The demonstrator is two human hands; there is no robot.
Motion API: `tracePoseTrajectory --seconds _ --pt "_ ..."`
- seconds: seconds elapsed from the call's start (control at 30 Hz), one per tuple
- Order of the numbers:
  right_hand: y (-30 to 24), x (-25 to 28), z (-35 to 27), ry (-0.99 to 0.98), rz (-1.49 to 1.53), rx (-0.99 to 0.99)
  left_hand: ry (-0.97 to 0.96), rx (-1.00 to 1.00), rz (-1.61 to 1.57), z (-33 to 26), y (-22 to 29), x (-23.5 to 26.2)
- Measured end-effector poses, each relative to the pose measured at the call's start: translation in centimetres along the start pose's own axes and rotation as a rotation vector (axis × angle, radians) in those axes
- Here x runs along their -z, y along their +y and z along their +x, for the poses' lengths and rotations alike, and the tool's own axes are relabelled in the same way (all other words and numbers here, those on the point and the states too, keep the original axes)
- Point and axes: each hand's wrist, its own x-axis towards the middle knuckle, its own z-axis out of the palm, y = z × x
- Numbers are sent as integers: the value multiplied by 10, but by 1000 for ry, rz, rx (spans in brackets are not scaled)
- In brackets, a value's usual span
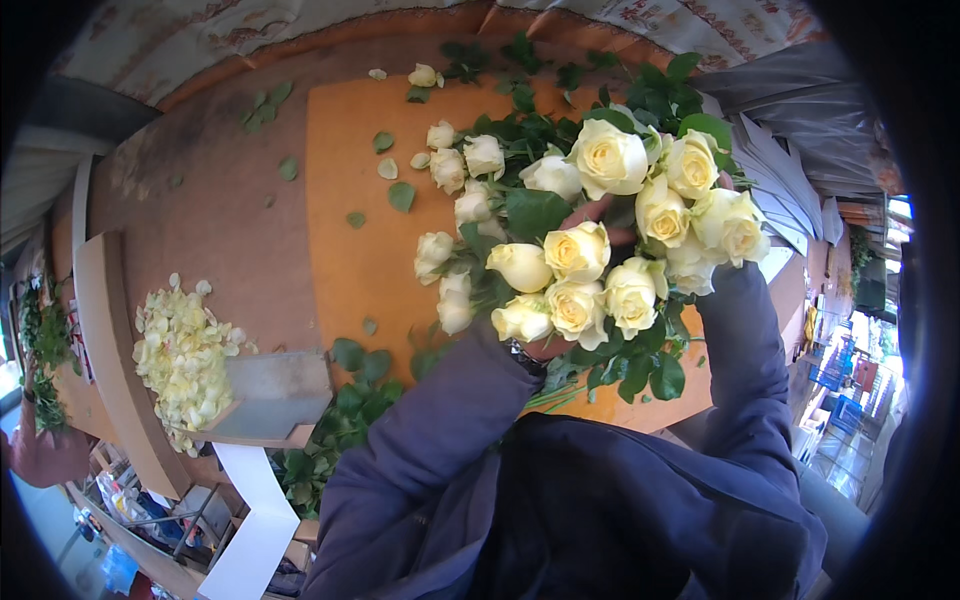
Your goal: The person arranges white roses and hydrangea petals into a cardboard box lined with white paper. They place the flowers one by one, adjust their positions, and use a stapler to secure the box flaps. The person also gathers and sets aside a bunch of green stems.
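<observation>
Large cream-white roses [577, 252] on leafy stems are raised above the table in two clusters. Under the lower cluster, my left hand [546, 347] is closed around stems, a dark band at its wrist; blooms cover most of it. Skin showing between the clusters is too shaded to assign to a hand. Behind the upper right cluster of roses [662, 212] sits my right hand [725, 181], apparently closed on their stems, with its fingers largely hidden. Just left of these, smaller white roses [446, 170] lie on the table with their heads pointing left.
An orange-brown board [350, 170] covers part of the brown table. Loose leaves [401, 196] dot it. At left is a heap of pale petals [180, 350] beside a grey metal tray [275, 390] and a long cardboard strip [125, 370]. Another person's sleeve [45, 452] shows far left.
</observation>
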Motion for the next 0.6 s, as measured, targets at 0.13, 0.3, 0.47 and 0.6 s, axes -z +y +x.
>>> tracePoseTrajectory --seconds 0.13,0.3,0.47,0.6 --pt "-8 -3 -10 -40 -84 115 63 -56 223 7 7 -4" --pt "0 -42 -8 11 -476 196 122 -79 548 4 19 0" --pt "19 -85 1 22 -745 147 168 -105 560 -2 3 -5" --pt "31 -109 5 39 -809 93 141 -232 1079 -4 -7 -8"
